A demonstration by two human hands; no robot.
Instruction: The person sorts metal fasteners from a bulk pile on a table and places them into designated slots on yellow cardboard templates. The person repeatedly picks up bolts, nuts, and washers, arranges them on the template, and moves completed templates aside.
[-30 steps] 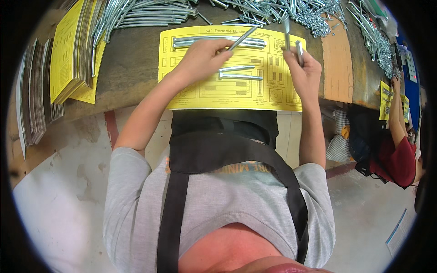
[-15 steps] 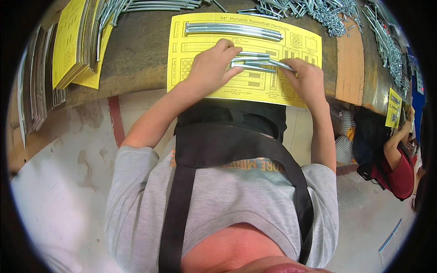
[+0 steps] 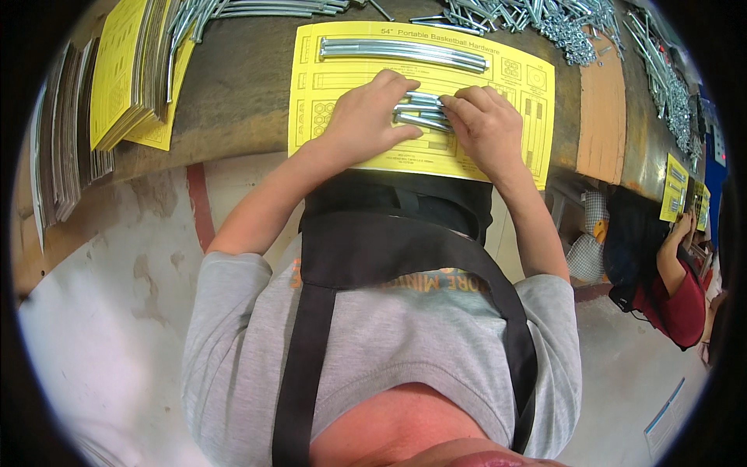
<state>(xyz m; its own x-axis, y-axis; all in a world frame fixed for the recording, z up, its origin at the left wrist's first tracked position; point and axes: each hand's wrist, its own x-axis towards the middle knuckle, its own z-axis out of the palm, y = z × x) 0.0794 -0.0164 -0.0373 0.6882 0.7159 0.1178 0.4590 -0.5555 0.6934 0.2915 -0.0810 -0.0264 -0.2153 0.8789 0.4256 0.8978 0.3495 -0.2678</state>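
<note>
Several short silver bolts [image 3: 422, 110] lie bunched lengthwise on a yellow printed card [image 3: 350, 159]. Around their left ends is my left hand [image 3: 366, 121], thumb on the near side and fingers on the far side. My right hand [image 3: 489, 128] pinches at their right ends, its fingertips hiding the tips. Higher up on the same card, a row of long silver bolts [image 3: 405, 56] lies side by side, touched by neither hand.
Stacked yellow cards [image 3: 124, 78] stand at the left, beside long bolts [image 3: 272, 8]. A heap of bolts and nuts [image 3: 560, 35] covers the far right of the table [image 3: 233, 101]. Another person in a red sleeve [image 3: 677, 303] works at the right with a yellow card [image 3: 674, 187].
My right hand has moved left along the short bolts and closed nearer to my left hand. The bolt it held at a slant now lies with the bunch.
</note>
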